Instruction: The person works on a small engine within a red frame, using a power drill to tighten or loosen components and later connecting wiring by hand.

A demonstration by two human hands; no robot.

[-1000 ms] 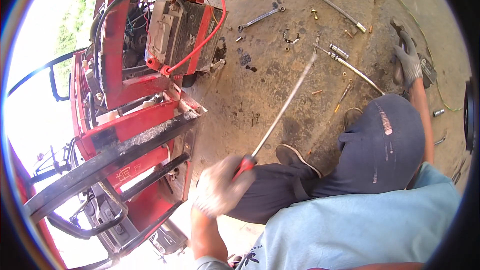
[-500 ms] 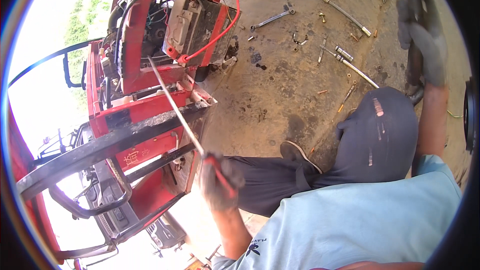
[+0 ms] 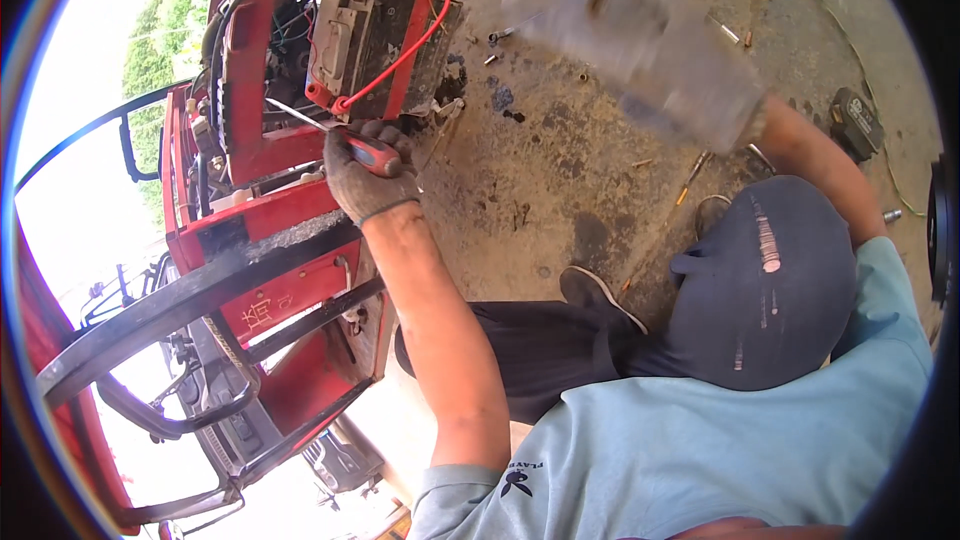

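My left hand [image 3: 372, 175], in a grey work glove, is closed round the red and grey handle of a screwdriver [image 3: 372, 152]. Its metal shaft points up and left into an opening in the red machine frame [image 3: 245, 70], where the tip is hard to make out. Just beyond that hand is a grimy battery [image 3: 395, 50] with a red cable [image 3: 432, 25] clamped to it. My right hand [image 3: 640, 45], also gloved, is stretched out over the floor and smeared by motion. Its fingers are too blurred to read, and it covers several tools beneath it.
A dark block-shaped thing [image 3: 855, 125], like a power-tool battery, lies on the stained concrete at the right. Sockets, bolts and a thin rod with a yellow section [image 3: 692, 180] are scattered nearby. A black tubular bar [image 3: 200, 290] crosses the machine. My bent knee [image 3: 765, 280] is at the right.
My left hand has moved up and forward, sending the screwdriver deeper into the frame. My right hand has swung left from a dark, blurred thing at the far right to above the floor tools.
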